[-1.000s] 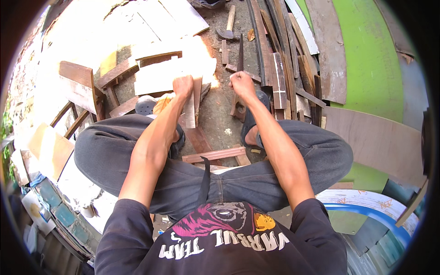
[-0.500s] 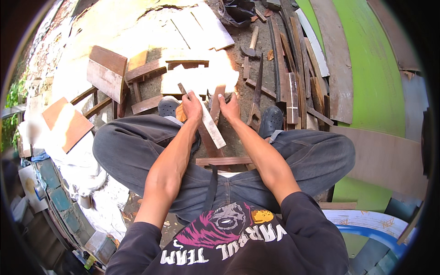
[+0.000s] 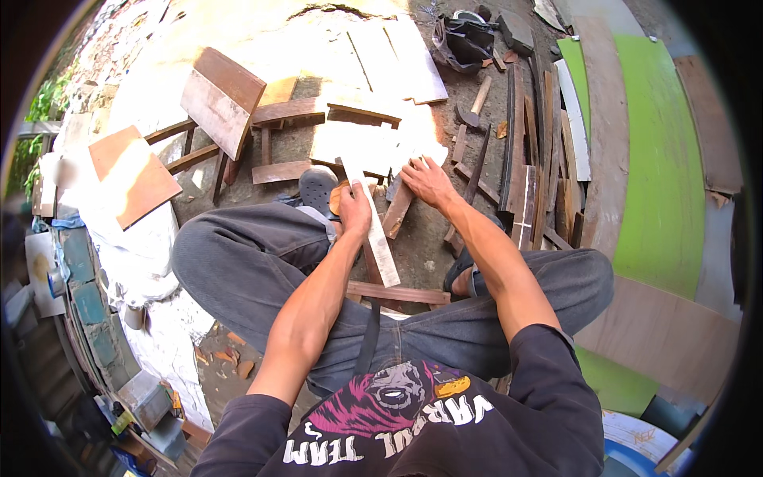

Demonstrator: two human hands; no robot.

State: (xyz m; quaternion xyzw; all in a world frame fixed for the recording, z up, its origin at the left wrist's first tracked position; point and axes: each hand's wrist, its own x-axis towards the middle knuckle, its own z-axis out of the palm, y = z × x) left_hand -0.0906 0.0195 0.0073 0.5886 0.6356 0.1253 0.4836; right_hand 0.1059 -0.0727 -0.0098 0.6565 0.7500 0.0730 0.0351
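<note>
My left hand (image 3: 355, 210) is closed around a pale, narrow wooden strip (image 3: 381, 258), which slants from above the fist down between my knees. To its right, my right hand (image 3: 429, 182) grips the upper end of a short brown wooden block (image 3: 398, 213) from above. The two pieces lie close together, tilted in different directions. Under the strip, a darker brown board shows in part. A reddish-brown wooden bar (image 3: 401, 293) lies crosswise in front of my lap.
A hammer (image 3: 475, 103) and a handsaw (image 3: 478, 168) lie on the ground to the right. Beyond them are several long wood strips (image 3: 548, 151) and green panels (image 3: 656, 159). On the left stand a wooden frame with boards (image 3: 222, 99) and a tan square panel (image 3: 135, 176).
My right hand has moved away from my left and turned over the top of the brown block. My left hand keeps the pale strip. The whole view has shifted.
</note>
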